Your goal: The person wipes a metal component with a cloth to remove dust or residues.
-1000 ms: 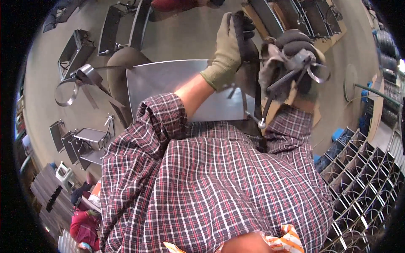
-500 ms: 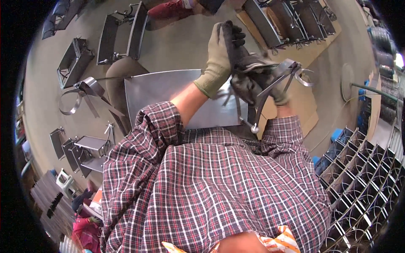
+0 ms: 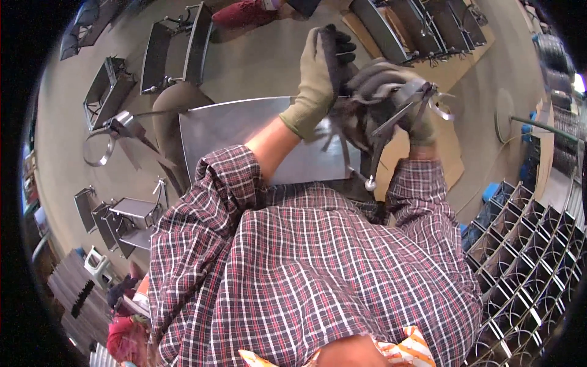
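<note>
A grey sheet-metal panel (image 3: 232, 122) with bent metal strips at its ends lies across my lap. My left hand (image 3: 321, 76), in a pale green glove with a dark palm, reaches over its far edge. Its fingers are slightly bent and apart, and I see nothing gripped in them. My right hand (image 3: 391, 92), gloved too, is beside it at the panel's right end, next to the bent strip fitting (image 3: 422, 95). Motion smears its fingers, so what they hold is unclear. Below it is a dark blurred shape I cannot make out. A matching fitting (image 3: 125, 128) sticks out at the left end.
Dark metal frames stand on the floor at the far left (image 3: 168, 58) and on cardboard at the far right (image 3: 382, 30). Stacked frames (image 3: 526, 263) fill the near right. A person's red shoe (image 3: 244, 15) is ahead. A white stool (image 3: 98, 263) stands at the left.
My right hand has moved up, its fingers now curled over beside my left hand. The left hand has barely moved. The panel stays on my lap.
</note>
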Available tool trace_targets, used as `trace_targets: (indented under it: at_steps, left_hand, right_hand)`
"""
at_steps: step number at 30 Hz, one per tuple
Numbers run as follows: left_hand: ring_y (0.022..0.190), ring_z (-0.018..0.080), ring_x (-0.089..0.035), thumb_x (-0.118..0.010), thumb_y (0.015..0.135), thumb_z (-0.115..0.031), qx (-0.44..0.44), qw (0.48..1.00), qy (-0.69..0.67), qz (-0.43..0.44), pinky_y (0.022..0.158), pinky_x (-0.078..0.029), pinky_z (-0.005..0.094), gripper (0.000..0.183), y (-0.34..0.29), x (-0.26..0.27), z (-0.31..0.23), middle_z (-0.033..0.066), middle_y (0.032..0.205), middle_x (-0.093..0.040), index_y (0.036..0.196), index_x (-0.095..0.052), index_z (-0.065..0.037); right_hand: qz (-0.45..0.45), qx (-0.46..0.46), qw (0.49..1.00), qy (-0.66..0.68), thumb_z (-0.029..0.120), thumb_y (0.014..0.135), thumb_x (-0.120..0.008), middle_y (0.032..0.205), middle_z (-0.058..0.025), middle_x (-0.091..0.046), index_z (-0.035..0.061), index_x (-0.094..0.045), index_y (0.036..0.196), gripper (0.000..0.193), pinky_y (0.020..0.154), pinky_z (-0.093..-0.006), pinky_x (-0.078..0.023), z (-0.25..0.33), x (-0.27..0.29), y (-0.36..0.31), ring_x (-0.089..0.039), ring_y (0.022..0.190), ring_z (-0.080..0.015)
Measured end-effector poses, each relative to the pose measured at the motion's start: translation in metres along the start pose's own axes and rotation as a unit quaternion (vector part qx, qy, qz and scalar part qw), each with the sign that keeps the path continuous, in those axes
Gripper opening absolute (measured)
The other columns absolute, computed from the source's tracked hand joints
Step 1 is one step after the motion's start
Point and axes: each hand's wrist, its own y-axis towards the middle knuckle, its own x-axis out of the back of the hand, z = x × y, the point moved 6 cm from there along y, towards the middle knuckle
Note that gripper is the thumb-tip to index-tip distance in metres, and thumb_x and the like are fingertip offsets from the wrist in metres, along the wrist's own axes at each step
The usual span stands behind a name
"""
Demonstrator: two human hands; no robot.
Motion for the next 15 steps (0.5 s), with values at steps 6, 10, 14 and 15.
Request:
trace_targets:
  at_steps: [6, 10, 14, 15]
  left_hand:
    - [0.079, 0.0190, -0.063, -0.038, 0.101, -0.031, 0.007, 0.999, -0.037, -0.018, 0.068, -0.052, 0.0304, 0.030, 0.010, 0.003, 0.011, 0.0105, 0.090, -0.061, 0.109, -0.046, -0.003]
    - [0.076, 0.0202, -0.062, -0.037, 0.102, -0.030, 0.001, 0.999, -0.041, -0.008, 0.065, -0.052, 0.0306, 0.028, 0.010, 0.009, 0.009, 0.0108, 0.093, -0.060, 0.111, -0.045, -0.005]
    - [0.073, 0.0202, -0.062, -0.038, 0.101, -0.031, 0.037, 0.994, -0.089, -0.051, 0.063, -0.052, 0.0303, 0.028, 0.013, 0.018, 0.020, 0.0107, 0.093, -0.060, 0.110, -0.045, -0.006]
    - [0.073, 0.0200, -0.062, -0.039, 0.101, -0.032, 0.000, 0.996, -0.080, -0.038, 0.063, -0.052, 0.0301, 0.028, 0.019, 0.020, 0.017, 0.0106, 0.092, -0.059, 0.108, -0.046, -0.006]
  right_hand:
    - [-0.177, -0.151, 0.905, 0.357, 0.025, 0.093, -0.052, 0.115, -0.0125, -0.059, 0.0029, -0.054, 0.120, 0.035, 0.093, -0.0311, -0.045, -0.067, -0.043, -0.032, -0.057, 0.106, -0.0196]
    - [-0.090, -0.162, 0.959, 0.215, 0.016, 0.093, -0.054, 0.114, -0.0095, -0.061, 0.0040, -0.054, 0.125, 0.034, 0.088, -0.0303, -0.049, -0.067, -0.065, -0.024, -0.059, 0.104, -0.0174]
    - [-0.139, -0.171, 0.847, 0.484, 0.017, 0.089, -0.059, 0.120, -0.0135, -0.059, -0.0030, -0.056, 0.120, 0.037, 0.096, -0.0337, -0.045, -0.057, -0.070, -0.029, -0.057, 0.109, -0.0217]
    - [-0.139, -0.167, 0.849, 0.482, 0.017, 0.089, -0.059, 0.120, -0.0135, -0.059, -0.0030, -0.056, 0.120, 0.037, 0.096, -0.0337, -0.045, -0.049, -0.065, -0.036, -0.057, 0.109, -0.0217]
